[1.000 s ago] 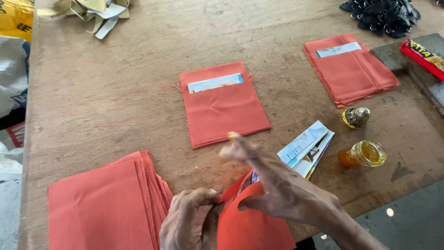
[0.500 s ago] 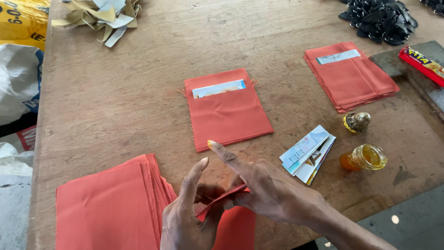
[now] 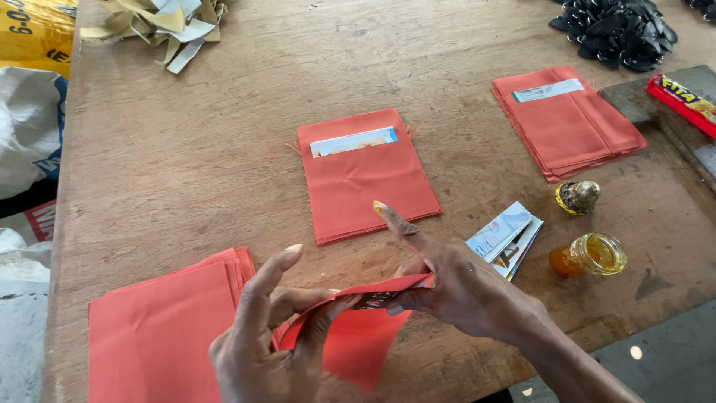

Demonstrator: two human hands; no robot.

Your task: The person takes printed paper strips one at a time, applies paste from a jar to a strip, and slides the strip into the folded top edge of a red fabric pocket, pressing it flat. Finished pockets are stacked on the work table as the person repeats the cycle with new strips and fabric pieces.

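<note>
Both my hands hold one red cloth pouch point(image 3: 358, 336) above the table's near edge. My left hand point(image 3: 261, 336) pinches its left side and spreads the opening. My right hand point(image 3: 455, 287) grips the right side, with a dark printed card between the layers and the forefinger stretched out. Left of it lies a stack of flat red pouches point(image 3: 164, 328). A red pouch with a light blue card sticking out point(image 3: 365, 175) lies in the middle of the table. Loose printed cards point(image 3: 507, 239) lie just right of my right hand.
At the back right lies another pile of red pouches point(image 3: 567, 119) with a card. A small open jar of amber liquid point(image 3: 593, 255) and its lid point(image 3: 578, 197) stand at the right. Black objects point(image 3: 615, 30), a red wrapped packet point(image 3: 682, 97), paper scraps point(image 3: 160, 26) and sacks point(image 3: 30, 112) ring the wooden table point(image 3: 171, 164).
My hands have lifted the red pouch and pulled its mouth open; the right hand has slid the dark card in between the layers.
</note>
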